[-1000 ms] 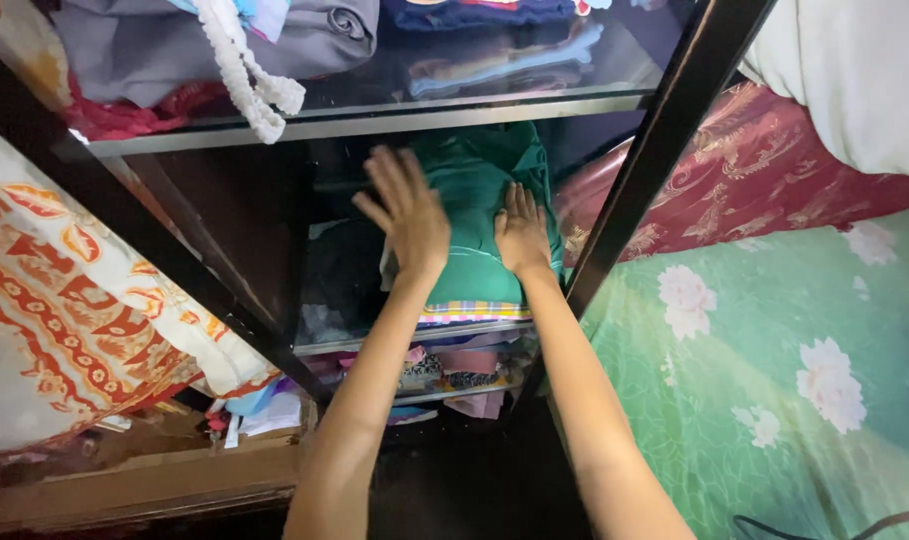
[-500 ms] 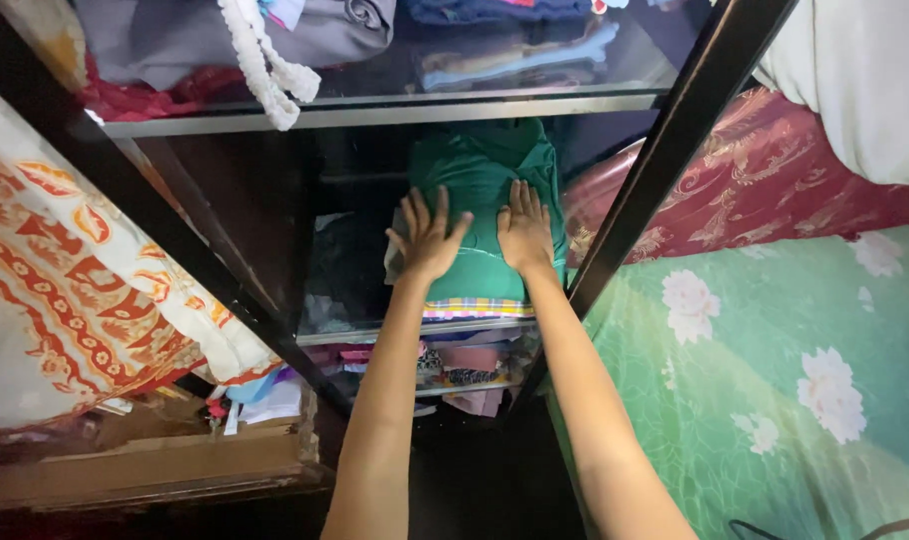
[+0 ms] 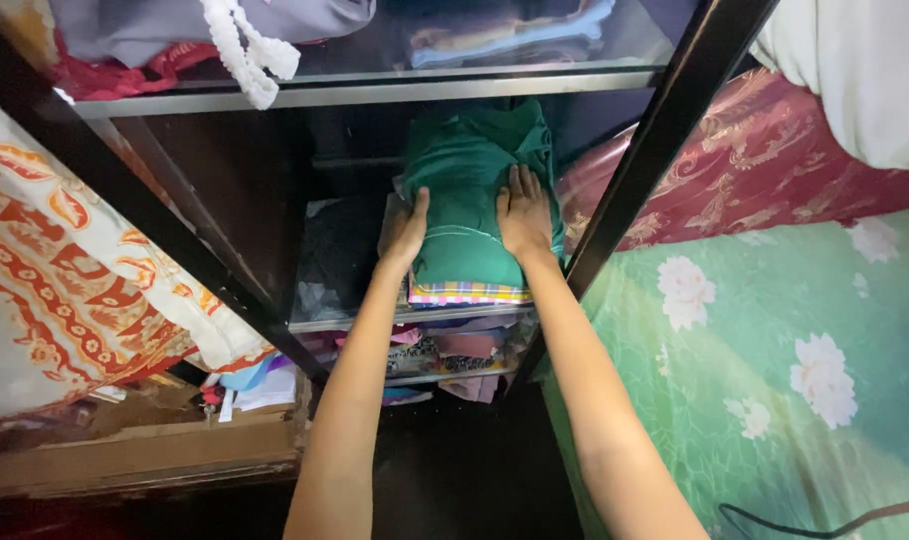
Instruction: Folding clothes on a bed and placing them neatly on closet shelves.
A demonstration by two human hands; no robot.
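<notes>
A folded green garment (image 3: 465, 205) lies on top of a stack of clothes on the middle shelf (image 3: 415, 318) of a dark wardrobe. Under it a checked cloth edge (image 3: 470, 293) shows. My left hand (image 3: 408, 232) presses against the stack's left side, fingers together. My right hand (image 3: 525, 212) lies flat on top of the green garment, fingers spread a little. Neither hand grips anything.
An upper shelf (image 3: 375, 92) holds grey and blue clothes and a white braided cord (image 3: 243, 52). A lower shelf holds mixed fabrics (image 3: 455, 352). The wardrobe's dark frame post (image 3: 655, 150) stands right of my arm. A green floral bedsheet (image 3: 775, 350) and red cloth (image 3: 735, 170) lie right; an orange-patterned cloth (image 3: 65, 270) hangs left.
My left hand has come down from above the stack and slid to its left side. The right hand has stayed flat on the green garment.
</notes>
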